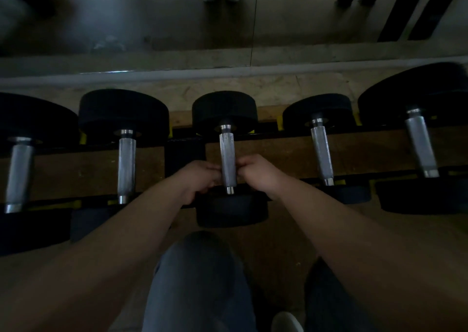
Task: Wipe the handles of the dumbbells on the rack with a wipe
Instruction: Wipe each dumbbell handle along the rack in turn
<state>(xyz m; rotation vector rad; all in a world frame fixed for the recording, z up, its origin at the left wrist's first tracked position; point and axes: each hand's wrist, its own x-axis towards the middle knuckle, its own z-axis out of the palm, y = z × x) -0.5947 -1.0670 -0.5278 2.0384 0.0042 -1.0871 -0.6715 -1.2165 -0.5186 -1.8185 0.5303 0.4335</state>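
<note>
Head view, dim and slightly blurred, looking straight down over a dumbbell rack [184,154]. Five dumbbells lying side by side across its rails, black round heads at either end, knurled steel bars running away from the viewer. Straight ahead, the middle dumbbell [225,111], its handle [227,147] bare and silver-grey along the upper half. Bare forearms reaching in, left hand [200,177] and right hand [258,172] on either side of that handle's lower half, knuckles touching the steel. Fingers of both hands curled in tight toward the bar; whether clamped on a wipe cannot be told, none showing in the gloom. Untouched, the neighbouring handles: one just left [126,162], one just right [321,152], larger ones at the far left [19,172] and far right [420,142]. Below, a knee [200,268] in grey-blue trousers and the toe of a pale shoe [286,321].

Judged handling: heavy and rigid, no need to lift off the rack. Knurling probably rough enough to snag and drag a thin damp wipe; smooth collars at the ends likely more slippery. Best taken around the handle's middle, wipe wrapped round the bar, then slid and twisted end to end, minding fingers near the heads
</note>
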